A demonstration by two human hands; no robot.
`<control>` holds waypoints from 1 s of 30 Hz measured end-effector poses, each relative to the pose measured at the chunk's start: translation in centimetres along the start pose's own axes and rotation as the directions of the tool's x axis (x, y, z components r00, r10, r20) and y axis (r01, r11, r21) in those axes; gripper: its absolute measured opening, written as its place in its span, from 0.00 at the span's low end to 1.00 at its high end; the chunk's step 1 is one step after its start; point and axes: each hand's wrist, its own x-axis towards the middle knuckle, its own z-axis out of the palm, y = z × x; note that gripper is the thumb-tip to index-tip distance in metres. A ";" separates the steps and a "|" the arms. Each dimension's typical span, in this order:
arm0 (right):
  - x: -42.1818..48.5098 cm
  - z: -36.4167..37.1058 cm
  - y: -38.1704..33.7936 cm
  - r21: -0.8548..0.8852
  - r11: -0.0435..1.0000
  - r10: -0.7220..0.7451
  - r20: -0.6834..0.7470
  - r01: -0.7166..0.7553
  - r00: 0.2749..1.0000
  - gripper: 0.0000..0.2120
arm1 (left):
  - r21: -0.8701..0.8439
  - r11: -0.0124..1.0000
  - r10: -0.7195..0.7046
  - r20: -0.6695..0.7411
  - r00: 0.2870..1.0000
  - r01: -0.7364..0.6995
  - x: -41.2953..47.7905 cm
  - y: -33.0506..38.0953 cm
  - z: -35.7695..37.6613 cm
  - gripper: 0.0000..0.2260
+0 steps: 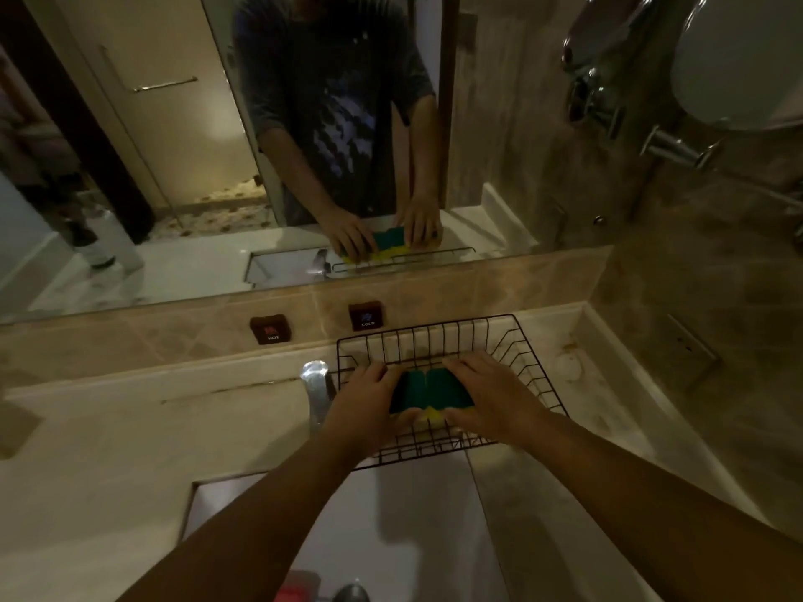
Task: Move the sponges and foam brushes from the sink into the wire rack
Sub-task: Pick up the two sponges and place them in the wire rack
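Note:
A black wire rack [512,336] sits on the counter behind the sink, to the right of the tap. Inside it lie two green-and-yellow sponges side by side, the left sponge [410,391] and the right sponge [449,386]. My left hand [369,401] grips the left sponge from its left side. My right hand [491,395] holds the right sponge from its right side. Both hands are inside the rack and press the sponges together. The white sink [391,536] lies below my forearms, with something red [295,590] at its bottom edge, mostly hidden.
A chrome tap [317,384] stands just left of the rack. Hot and cold buttons [269,330] sit on the tiled backsplash. A mirror [174,167] above reflects a person and the rack. Chrome fittings [608,80] hang on the right wall.

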 end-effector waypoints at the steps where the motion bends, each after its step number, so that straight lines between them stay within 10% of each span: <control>1: 0.6 0.3 0.6 0.007 1.000 -0.016 0.011 0.016 1.000 0.41 | 0.005 1.000 -0.017 0.009 1.000 0.017 0.4 -0.1 0.5 0.30; 19: 8.7 9.0 6.8 0.134 0.991 -0.011 0.142 -0.008 0.990 0.38 | 0.108 0.975 -0.205 0.086 0.975 0.196 7.9 -4.3 9.1 0.30; 30: 11.0 12.6 8.4 0.056 0.996 -0.069 -0.088 0.074 0.994 0.23 | 0.222 0.961 -0.172 0.007 0.985 0.166 9.7 -6.4 12.5 0.30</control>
